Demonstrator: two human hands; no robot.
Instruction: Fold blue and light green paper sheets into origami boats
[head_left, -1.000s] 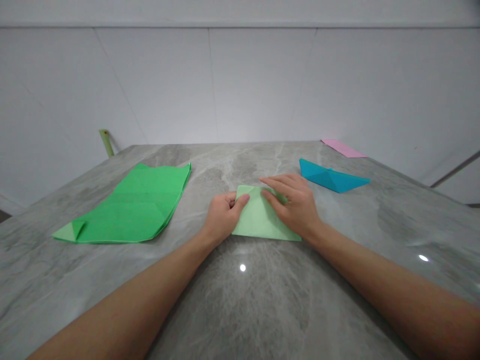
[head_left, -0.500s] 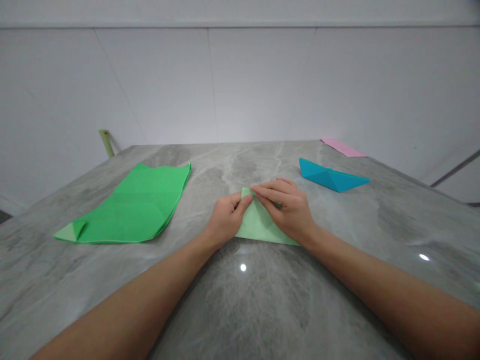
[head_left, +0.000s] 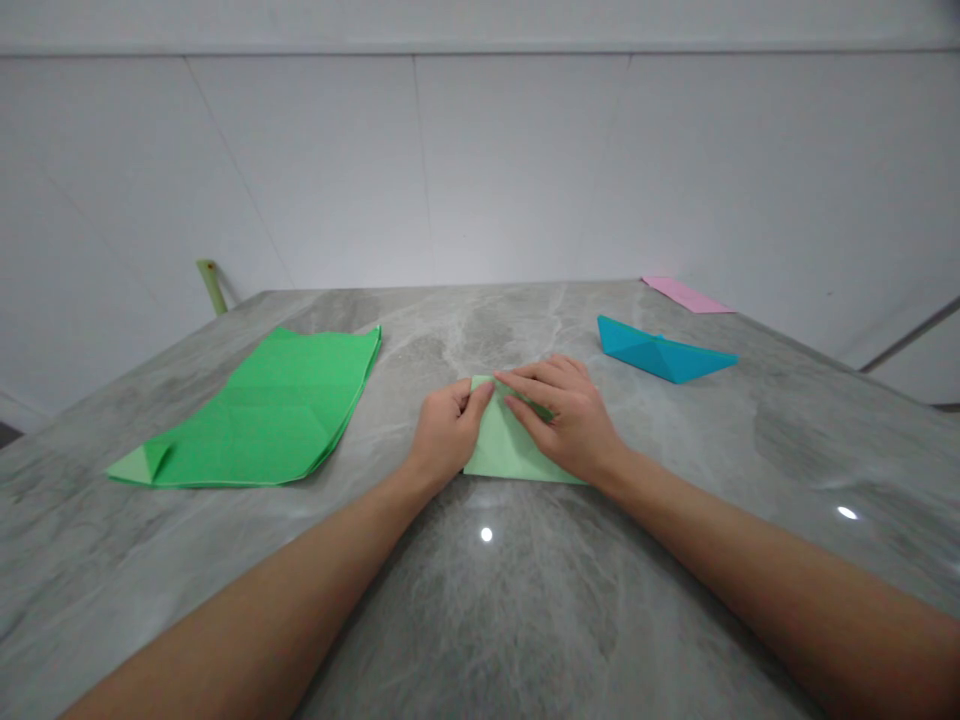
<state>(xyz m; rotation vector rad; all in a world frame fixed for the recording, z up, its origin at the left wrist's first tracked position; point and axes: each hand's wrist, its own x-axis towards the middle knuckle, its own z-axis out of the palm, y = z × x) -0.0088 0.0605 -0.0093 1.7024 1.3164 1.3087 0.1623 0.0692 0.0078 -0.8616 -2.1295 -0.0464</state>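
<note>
A piece of pale green paper (head_left: 510, 445) lies in front of me, folded, with a darker green bit showing beneath my right fingers. My left hand (head_left: 448, 425) pinches its upper left side between thumb and curled fingers. Over the paper's right part rests my right hand (head_left: 568, 412), its fingers stretched out and the thumb apart from the index finger. The right fingertips touch the top edge close to my left thumb. Part of the paper's right side is hidden under that hand.
Bright green sheets (head_left: 277, 410) lie in a stack on the left, one corner turned over. A blue paper boat (head_left: 664, 352) sits at the right. Pink paper (head_left: 690, 296) lies at the far right edge of the grey marbled table (head_left: 480, 620), against the white wall.
Both hands and the pale green paper have shifted slightly left. My right thumb has drawn a little away from the index finger. The other papers have stayed put.
</note>
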